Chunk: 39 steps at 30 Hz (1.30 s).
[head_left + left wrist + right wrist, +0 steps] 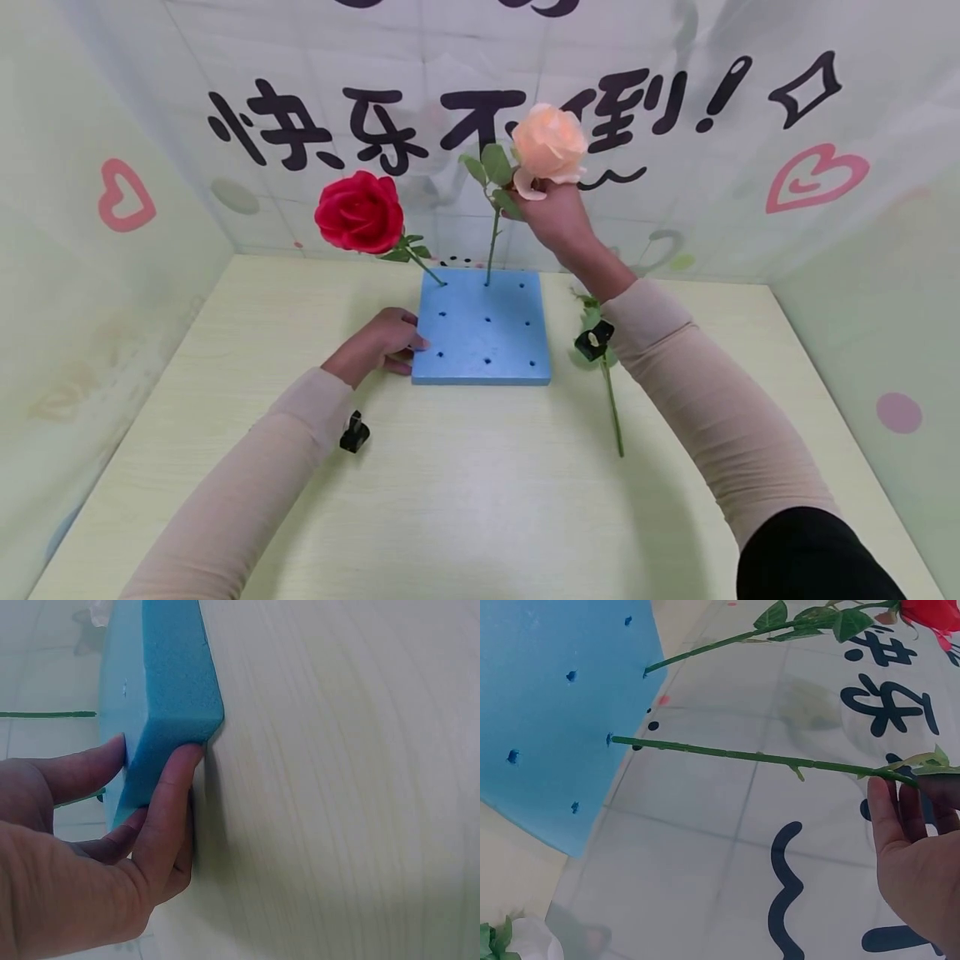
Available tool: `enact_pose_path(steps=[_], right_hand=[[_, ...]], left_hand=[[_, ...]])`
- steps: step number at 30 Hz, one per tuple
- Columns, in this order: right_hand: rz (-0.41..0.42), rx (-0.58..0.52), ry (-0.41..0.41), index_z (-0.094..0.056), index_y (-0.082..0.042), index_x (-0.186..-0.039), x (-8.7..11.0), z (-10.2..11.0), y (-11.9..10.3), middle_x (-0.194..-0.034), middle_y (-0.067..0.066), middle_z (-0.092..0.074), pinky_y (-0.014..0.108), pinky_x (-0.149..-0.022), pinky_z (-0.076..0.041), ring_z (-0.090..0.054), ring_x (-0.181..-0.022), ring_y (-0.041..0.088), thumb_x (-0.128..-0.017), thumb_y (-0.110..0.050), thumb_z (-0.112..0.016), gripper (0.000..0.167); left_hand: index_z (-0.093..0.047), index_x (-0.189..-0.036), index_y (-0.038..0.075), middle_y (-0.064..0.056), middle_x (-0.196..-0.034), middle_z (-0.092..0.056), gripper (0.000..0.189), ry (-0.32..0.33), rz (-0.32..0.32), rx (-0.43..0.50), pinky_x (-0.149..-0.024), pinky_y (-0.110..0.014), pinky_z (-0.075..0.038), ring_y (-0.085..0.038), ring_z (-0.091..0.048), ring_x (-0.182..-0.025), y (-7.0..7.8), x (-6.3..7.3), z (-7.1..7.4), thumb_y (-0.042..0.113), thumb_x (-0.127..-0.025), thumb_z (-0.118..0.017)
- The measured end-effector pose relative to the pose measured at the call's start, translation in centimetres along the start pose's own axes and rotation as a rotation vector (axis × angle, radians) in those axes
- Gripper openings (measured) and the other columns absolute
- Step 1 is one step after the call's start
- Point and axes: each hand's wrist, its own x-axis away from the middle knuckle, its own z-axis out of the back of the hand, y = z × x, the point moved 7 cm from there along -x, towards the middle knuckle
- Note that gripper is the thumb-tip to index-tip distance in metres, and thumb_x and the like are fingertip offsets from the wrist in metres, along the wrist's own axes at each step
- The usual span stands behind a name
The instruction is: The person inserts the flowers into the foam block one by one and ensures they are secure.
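Note:
A light-blue foam block with rows of small holes lies on the table. My left hand grips its left edge, thumb on the top face and fingers along the side, as the left wrist view shows. High over the block's back edge, my right hand pinches the stem of a peach rose just under the bloom. In the right wrist view this green stem has its lower end at the back middle hole. A red rose stands in the back left hole, leaning left.
Right of the block another rose stem with leaves lies on the table, partly behind my right forearm; its white bloom shows in the right wrist view. A printed white backdrop rises behind the table, with side walls left and right.

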Motion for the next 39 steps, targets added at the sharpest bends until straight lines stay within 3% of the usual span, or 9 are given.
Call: enact_pose_path(steps=[24,33,39], right_hand=[[0.027,0.093,-0.022,-0.053,0.0,-0.119,0.5,-1.2,1.4,-0.113,0.008,-0.058,0.028,-0.08,-0.054,-0.058,-0.096,0.017,-0.09,-0.005,-0.064,0.031],[0.083,0.146,-0.058,-0.053,-0.005,-0.095,0.7,-1.7,1.8,-0.088,0.0,-0.05,0.026,-0.072,-0.044,-0.049,-0.079,0.015,-0.093,-0.008,-0.062,0.01],[0.165,0.232,-0.056,-0.049,-0.006,-0.085,0.8,-1.7,1.5,-0.082,0.002,-0.046,0.026,-0.071,-0.043,-0.047,-0.076,0.018,-0.094,-0.007,-0.06,0.014]], left_hand=[[-0.036,-0.144,0.001,-0.019,-0.117,-0.052,0.056,-0.003,0.004,0.024,-0.071,-0.037,-0.061,-0.03,-0.06,-0.096,0.3,0.4,-0.1,0.008,-0.094,-0.061],[-0.035,-0.144,0.001,-0.02,-0.116,-0.053,0.057,-0.015,0.007,0.034,-0.073,-0.038,-0.06,-0.029,-0.06,-0.095,0.2,0.3,-0.1,0.007,-0.093,-0.06],[-0.035,-0.144,0.001,-0.02,-0.115,-0.053,0.057,-0.005,0.001,0.021,-0.071,-0.037,-0.061,-0.029,-0.06,-0.093,0.1,0.2,0.0,0.007,-0.093,-0.061]])
